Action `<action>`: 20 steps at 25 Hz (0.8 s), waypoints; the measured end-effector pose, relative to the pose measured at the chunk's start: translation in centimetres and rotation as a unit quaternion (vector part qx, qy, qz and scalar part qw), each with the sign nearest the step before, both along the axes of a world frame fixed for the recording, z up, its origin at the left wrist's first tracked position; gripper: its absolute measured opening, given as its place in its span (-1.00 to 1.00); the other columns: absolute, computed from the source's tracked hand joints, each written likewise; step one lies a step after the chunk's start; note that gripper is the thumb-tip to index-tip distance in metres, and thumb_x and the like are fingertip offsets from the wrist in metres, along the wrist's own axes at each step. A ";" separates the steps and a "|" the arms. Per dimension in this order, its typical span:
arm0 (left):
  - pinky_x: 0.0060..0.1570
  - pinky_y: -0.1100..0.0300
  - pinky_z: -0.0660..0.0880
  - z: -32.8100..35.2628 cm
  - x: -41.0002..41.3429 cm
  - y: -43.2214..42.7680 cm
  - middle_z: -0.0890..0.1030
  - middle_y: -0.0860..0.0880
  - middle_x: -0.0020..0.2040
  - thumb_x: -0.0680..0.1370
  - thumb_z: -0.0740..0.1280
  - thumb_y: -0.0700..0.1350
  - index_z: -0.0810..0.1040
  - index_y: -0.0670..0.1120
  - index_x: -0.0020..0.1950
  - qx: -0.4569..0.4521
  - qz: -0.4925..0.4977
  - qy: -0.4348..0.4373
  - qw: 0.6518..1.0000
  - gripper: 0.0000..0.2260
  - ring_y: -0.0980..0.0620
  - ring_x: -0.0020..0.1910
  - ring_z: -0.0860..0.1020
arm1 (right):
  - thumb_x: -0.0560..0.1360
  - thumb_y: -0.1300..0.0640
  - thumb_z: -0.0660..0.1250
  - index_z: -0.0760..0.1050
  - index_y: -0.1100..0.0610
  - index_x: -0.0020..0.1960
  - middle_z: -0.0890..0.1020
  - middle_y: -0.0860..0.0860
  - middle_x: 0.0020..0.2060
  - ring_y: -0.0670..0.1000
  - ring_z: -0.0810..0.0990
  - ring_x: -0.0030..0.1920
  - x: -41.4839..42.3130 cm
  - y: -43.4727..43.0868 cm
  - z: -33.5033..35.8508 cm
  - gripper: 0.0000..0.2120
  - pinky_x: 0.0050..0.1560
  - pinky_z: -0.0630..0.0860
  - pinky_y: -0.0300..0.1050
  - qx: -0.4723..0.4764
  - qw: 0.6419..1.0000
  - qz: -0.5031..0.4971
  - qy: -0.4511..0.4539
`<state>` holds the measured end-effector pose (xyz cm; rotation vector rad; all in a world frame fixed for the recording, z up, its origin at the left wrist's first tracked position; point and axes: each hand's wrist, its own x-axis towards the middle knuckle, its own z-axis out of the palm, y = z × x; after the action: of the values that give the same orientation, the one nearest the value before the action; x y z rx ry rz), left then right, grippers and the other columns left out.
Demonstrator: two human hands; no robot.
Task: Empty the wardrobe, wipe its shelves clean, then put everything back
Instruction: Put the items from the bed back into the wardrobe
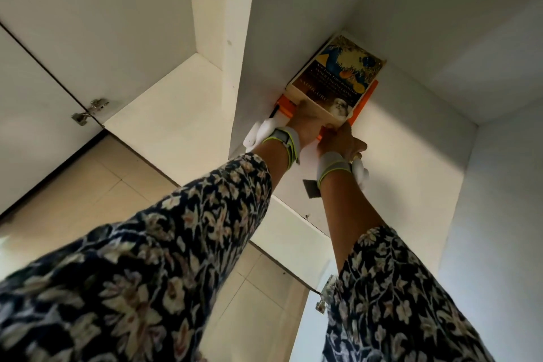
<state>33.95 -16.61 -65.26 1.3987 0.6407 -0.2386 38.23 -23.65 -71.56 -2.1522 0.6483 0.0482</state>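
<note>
A paperback book [338, 79] with a dark orange and blue cover lies on top of a flat orange item [365, 100], maybe a folder. Both sit in the back left corner of a white wardrobe shelf [411, 138]. My left hand [305, 123] holds the near end of the book, fingers hidden against its page edge. Beside it, my right hand [342, 142] grips the near edge of the orange item. Both wrists wear grey bands with yellow trim, and both arms are in floral sleeves.
A white divider wall [238, 38] separates this shelf from a bare compartment [164, 109] on the left. Metal hinges [91, 110] [324, 294] sit at the door edges. A small dark patch [311, 188] marks the shelf front. Beige floor tiles [88, 185] lie below.
</note>
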 end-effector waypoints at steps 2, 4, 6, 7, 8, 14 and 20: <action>0.22 0.10 0.42 -1.0 -1.1 -0.4 0.47 -0.16 0.34 0.62 0.07 -0.24 0.10 -0.02 0.53 0.082 -0.029 0.002 0.996 -0.52 -0.10 0.30 0.45 | 0.55 0.12 0.27 0.34 0.22 0.11 0.41 0.23 0.10 0.20 0.45 0.06 -0.4 -0.5 -0.3 -0.77 -0.05 0.32 -0.17 0.010 1.000 -0.001 -0.005; 0.44 0.07 0.16 -2.3 -1.6 -0.4 0.03 -0.19 0.55 0.61 0.09 -0.24 -0.17 -0.07 0.56 0.161 -0.085 0.018 0.983 -0.39 -0.17 0.51 0.12 | 0.62 0.17 0.14 0.39 0.31 0.30 0.38 0.36 0.22 0.33 0.37 0.24 -0.9 -1.1 -0.9 -0.69 0.02 0.23 -0.19 0.022 0.995 0.097 0.004; 0.49 0.14 -0.03 -3.5 -2.0 -0.2 -0.19 -0.13 0.56 0.60 0.06 -0.31 -0.23 -0.14 0.54 0.210 -0.152 0.017 0.966 -0.38 -0.09 0.55 -0.10 | 0.62 0.09 0.14 0.44 0.22 0.32 0.39 0.33 0.24 0.33 0.38 0.23 -0.9 -1.4 -1.2 -0.66 0.22 0.25 -0.08 0.018 0.996 0.093 -0.001; 0.49 0.14 -0.06 -3.8 -2.2 0.1 -0.23 -0.10 0.56 0.58 0.05 -0.34 -0.24 -0.15 0.54 0.236 -0.183 0.004 0.954 -0.37 -0.07 0.55 -0.13 | 0.59 0.03 0.20 0.50 0.17 0.28 0.42 0.26 0.21 0.27 0.43 0.20 -0.8 -1.5 -0.7 -0.66 0.23 0.34 -0.07 -0.015 0.997 0.081 -0.007; 0.50 0.13 -0.06 -4.6 -2.2 0.1 -0.25 -0.09 0.55 0.57 0.05 -0.36 -0.24 -0.15 0.54 0.246 -0.192 -0.003 0.950 -0.36 -0.06 0.55 -0.14 | 0.56 0.01 0.26 0.53 0.16 0.24 0.45 0.21 0.20 0.22 0.47 0.17 -0.5 -1.4 -0.6 -0.67 0.23 0.40 -0.07 -0.025 0.998 0.059 -0.027; 0.50 0.05 -0.02 -5.1 0.0 0.1 -0.18 -0.18 0.56 0.60 0.09 -0.28 -0.14 -0.22 0.55 0.280 -0.203 0.021 0.938 -0.42 -0.14 0.55 -0.10 | 0.51 0.14 0.34 0.54 0.14 0.17 0.46 0.20 0.08 0.16 0.47 0.01 -0.5 -1.0 -1.0 -0.76 0.07 0.49 -0.04 -0.015 0.994 0.078 -0.070; 0.49 -0.05 -0.09 -5.4 1.3 -0.9 -0.10 -0.17 0.56 0.61 0.20 -0.01 -0.13 -0.18 0.55 0.349 -0.185 0.033 0.918 -0.33 -0.18 0.54 -0.04 | 0.42 0.30 0.33 0.47 0.31 0.11 0.55 0.22 0.06 0.23 0.51 0.11 -1.3 -0.6 -2.3 -0.74 0.10 0.46 0.03 -0.024 0.984 0.124 -0.125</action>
<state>35.22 -17.49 -70.64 2.2166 0.5307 -0.3796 36.95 -24.24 -73.85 -2.2283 0.2364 -0.1045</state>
